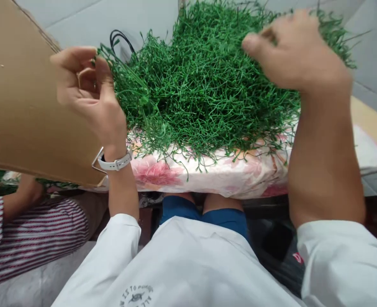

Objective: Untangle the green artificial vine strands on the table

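Note:
A big heap of thin green stems [207, 81] lies on a table covered with a pink floral cloth [227, 172]. My left hand [86, 91], with a white watch on the wrist, is raised at the heap's left edge, thumb and fingers pinched on a few green stems. My right hand [295, 51] rests on top of the heap at the upper right, fingers curled down into the stems; what they grip, if anything, is hidden.
A brown cardboard sheet [22, 98] fills the left side, close to my left hand. Another person in a striped sleeve [31, 232] sits at the lower left. A black cable [120, 38] shows behind the heap. Grey floor tiles lie beyond.

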